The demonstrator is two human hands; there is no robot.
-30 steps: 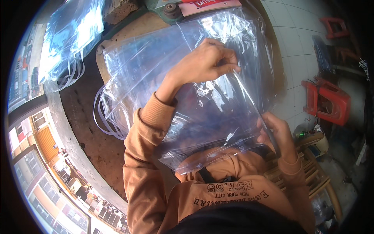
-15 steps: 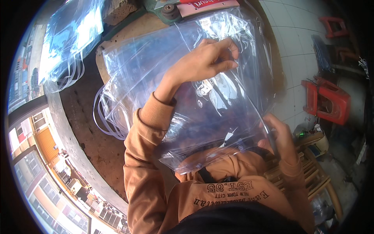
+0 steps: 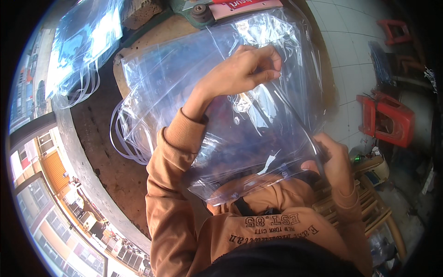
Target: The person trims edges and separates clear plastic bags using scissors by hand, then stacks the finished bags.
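Largest first. The stack of clear plastic bags (image 3: 244, 138) was taken as reference; it was found spread over a brown table (image 3: 161, 34), its near edge lapped onto the worker's brown sweatshirt (image 3: 274, 194). Pale tiled floor (image 3: 341, 51) was seen beyond its right side, a concrete ledge (image 3: 83, 143) well to its left. A wooden chair (image 3: 390, 226) was noted to its lower right, a red stool (image 3: 392, 120) farther right. A second bag bundle (image 3: 85, 37) was seen past its upper left. Behind its far edge, a green metal base (image 3: 173, 16) and a pink packet (image 3: 251, 9) were recorded; at its left end, pale strap loops (image 3: 138, 158).

The left hand (image 3: 254, 69) was held above the stack's right half, thumb and forefinger brought nearly together; whether the strip's end was pinched could not be told. The right hand (image 3: 333, 159) was held at the stack's lower right corner, fingers curled, thumb set apart; firmness of hold could not be told. Between the hands a narrow dark strip (image 3: 295, 114) was seen slanting over the stack.

Step in hand, as judged: the strip was being handled lengthwise over the plastic. For the next move, control at both ends was judged necessary, with the slippery sheets left undisturbed.
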